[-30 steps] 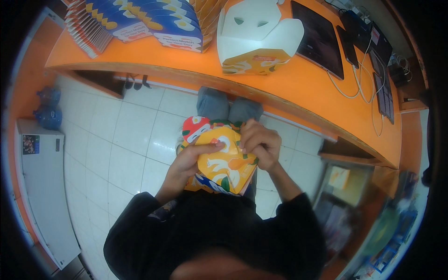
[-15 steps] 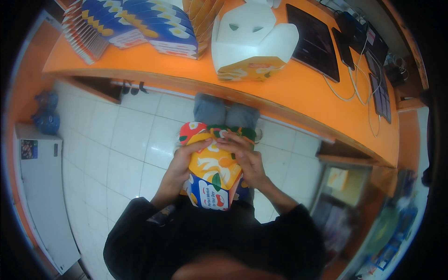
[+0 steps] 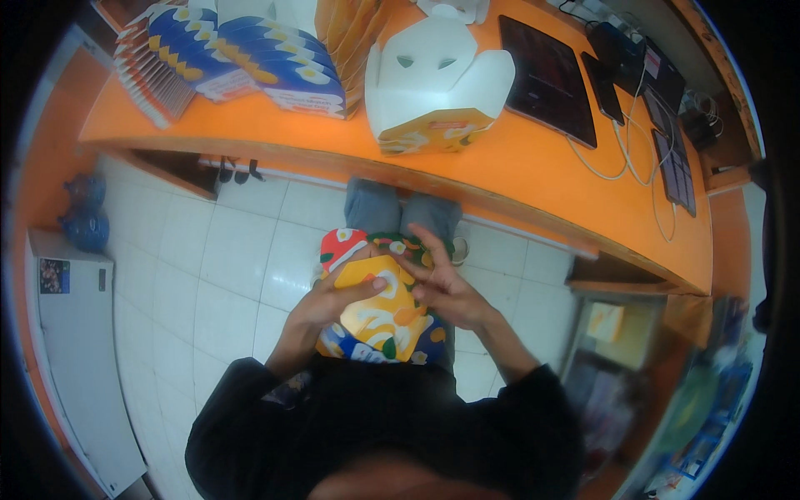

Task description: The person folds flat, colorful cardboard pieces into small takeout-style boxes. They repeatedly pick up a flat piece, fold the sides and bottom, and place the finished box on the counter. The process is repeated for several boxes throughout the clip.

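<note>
On my lap lies a folded paperboard food box (image 3: 379,321), yellow on the face toward me with egg prints and a blue side panel. My left hand (image 3: 329,302) grips its left side, the thumb pressed on the yellow face and the other fingers partly hidden behind. Along the right edge, my right hand (image 3: 450,292) has its fingers spread, the index stretched forward and the thumb close to the board. Whether that thumb touches the box I cannot tell. Beneath the box is a colourful printed cloth (image 3: 343,243) in red, green and blue.
An opened box with a white inside (image 3: 433,71) stands on the orange counter (image 3: 275,137). Left of it are stacked flat blue cartons (image 3: 283,71). A tablet (image 3: 546,79), a phone (image 3: 602,87) and white cables (image 3: 621,158) lie to the right. A white cabinet (image 3: 79,350) stands at the left.
The box has tilted, so its blue and white lower panel shows less. My right hand's fingers have come off the yellow face and spread apart. The left thumb has slid further onto it.
</note>
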A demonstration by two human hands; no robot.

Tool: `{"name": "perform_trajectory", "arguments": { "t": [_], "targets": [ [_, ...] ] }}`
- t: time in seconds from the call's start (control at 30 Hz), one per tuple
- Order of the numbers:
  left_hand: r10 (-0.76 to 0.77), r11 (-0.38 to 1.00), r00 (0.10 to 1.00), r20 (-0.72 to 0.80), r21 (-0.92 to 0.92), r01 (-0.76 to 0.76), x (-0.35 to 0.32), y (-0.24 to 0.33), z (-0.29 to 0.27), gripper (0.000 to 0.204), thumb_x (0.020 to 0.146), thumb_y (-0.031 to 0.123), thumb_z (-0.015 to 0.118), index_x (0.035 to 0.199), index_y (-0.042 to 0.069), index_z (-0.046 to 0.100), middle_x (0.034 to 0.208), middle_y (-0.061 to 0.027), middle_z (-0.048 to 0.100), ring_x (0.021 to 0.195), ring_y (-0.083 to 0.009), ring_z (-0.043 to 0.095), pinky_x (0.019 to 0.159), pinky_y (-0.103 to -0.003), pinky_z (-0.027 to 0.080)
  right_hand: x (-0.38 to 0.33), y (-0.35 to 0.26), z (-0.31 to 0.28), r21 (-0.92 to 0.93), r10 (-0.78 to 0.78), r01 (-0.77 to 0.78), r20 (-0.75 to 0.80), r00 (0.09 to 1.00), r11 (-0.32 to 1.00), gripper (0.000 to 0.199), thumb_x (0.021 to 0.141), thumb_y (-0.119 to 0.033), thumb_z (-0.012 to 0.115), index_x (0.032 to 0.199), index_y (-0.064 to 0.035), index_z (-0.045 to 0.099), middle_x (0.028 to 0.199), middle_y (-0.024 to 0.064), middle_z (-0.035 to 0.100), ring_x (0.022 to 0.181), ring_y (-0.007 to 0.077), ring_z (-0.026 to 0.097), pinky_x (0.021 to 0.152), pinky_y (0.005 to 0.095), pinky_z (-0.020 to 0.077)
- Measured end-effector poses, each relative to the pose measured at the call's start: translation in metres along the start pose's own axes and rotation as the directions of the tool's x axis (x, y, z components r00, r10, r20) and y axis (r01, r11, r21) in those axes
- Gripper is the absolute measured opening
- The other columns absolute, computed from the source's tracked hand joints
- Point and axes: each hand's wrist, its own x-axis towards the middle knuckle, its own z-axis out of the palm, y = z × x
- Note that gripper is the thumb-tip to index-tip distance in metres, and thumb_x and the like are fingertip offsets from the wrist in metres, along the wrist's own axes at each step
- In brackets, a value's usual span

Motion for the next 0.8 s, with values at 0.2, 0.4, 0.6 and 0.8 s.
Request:
{"name": "perform_trajectory", "arguments": {
  "t": [0.2,0.4,0.6,0.8],
  "targets": [
    [0.105,0.913,0.986,0.131,0.381,-0.148,-0.004,0.008,-0.003,0.023,0.093,0.021,0.058,0.109,0.008,0.048,0.096,-0.005,0.056,0.089,-0.0122,0.056,0.075,-0.025,0.046,-0.003,-0.004,0.007,-0.244,0.039,-0.04,-0.01,0.999,0.969,0.091,0.084,-0.006,0.067,0.149,-0.0154,0.005,0.142,0.0191,0.036,0.128,0.022,0.041,0.1,0.033,0.0403],
    [0.24,0.82,0.97,-0.035,0.542,-0.184,0.007,0.004,0.012,0.02,0.094,0.02,0.054,0.108,0.007,0.045,0.094,-0.0076,0.054,0.089,-0.0125,0.055,0.077,-0.025,0.044,0.004,-0.004,0.02,-0.929,-0.189,0.064,-0.006,0.982,0.364,0.114,0.063,-0.029,0.086,0.148,-0.0101,0.012,0.143,0.02,0.026,0.132,0.0322,0.034,0.108,0.0413,0.0296],
    [0.372,0.74,0.926,-0.067,0.624,-0.252,0.002,0.013,0.015,0.02,0.094,0.019,0.052,0.107,0.004,0.046,0.101,-0.0117,0.057,0.09,-0.0155,0.057,0.08,-0.027,0.045,0.009,0.004,0.025,-0.921,-0.256,0.073,-0.029,0.966,0.382,0.12,0.055,-0.029,0.09,0.146,-0.0078,0.014,0.142,0.0203,0.026,0.133,0.0354,0.03,0.109,0.0453,0.027],
    [0.913,0.292,0.409,-0.009,0.714,-0.637,-0.026,0.041,-0.015,0.069,0.072,0.065,0.063,0.11,0.011,0.044,0.128,-0.0206,0.048,0.118,-0.0283,0.046,0.094,-0.04,0.038,-0.019,-0.005,-0.011,-0.59,-0.477,0.34,-0.088,0.875,0.732,0.119,0.054,-0.022,0.086,0.141,-0.0092,0.007,0.139,0.0147,0.024,0.133,0.0298,0.029,0.107,0.0425,0.0308]
  ]
}}
